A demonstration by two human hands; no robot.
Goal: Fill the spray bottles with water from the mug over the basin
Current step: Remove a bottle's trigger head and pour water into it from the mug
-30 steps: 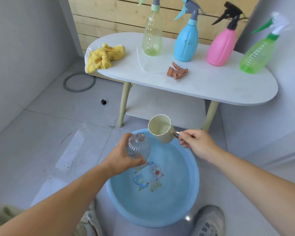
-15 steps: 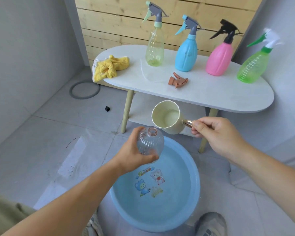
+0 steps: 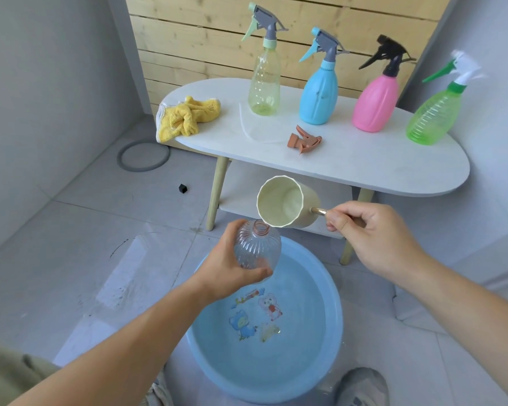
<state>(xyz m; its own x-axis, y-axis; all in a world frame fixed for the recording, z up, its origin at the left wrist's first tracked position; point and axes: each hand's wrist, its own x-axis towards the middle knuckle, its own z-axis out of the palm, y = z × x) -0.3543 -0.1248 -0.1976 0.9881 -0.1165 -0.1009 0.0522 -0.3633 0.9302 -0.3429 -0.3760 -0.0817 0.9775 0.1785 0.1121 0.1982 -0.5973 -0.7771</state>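
Head view: the left hand (image 3: 232,268) wraps its fingers round a clear ribbed plastic bottle (image 3: 258,247), neck up, above the far edge of the round light-blue plastic basin (image 3: 335,317). The right hand (image 3: 373,235) pinches the metal handle of a cream plastic mug (image 3: 285,202). The mug is tipped sideways to the left of those fingers, its lip just above the bottle's neck.

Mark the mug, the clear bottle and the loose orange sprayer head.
mug (image 3: 279,201), head view, inside wall.
clear bottle (image 3: 260,247), head view, ribbed shoulder.
orange sprayer head (image 3: 304,139), head view, middle of body.
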